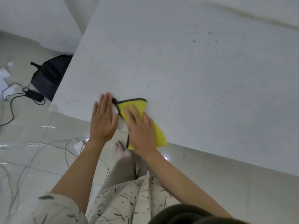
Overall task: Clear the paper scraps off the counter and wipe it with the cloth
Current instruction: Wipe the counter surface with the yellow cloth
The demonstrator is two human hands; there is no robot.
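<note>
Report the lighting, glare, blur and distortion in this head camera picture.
Head view: soft, even light on the counter, hardly any shadow; small bright glare spots on the glossy floor tiles; wide-angle bending curves the counter's edges; slight softness overall, with the right hand on the yellow cloth and the left hand a little blurred.

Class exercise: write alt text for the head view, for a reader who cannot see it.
A right hand presses a yellow cloth flat on a white counter, the left hand flat beside it at the edge. Dark specks dot the far counter.
</note>
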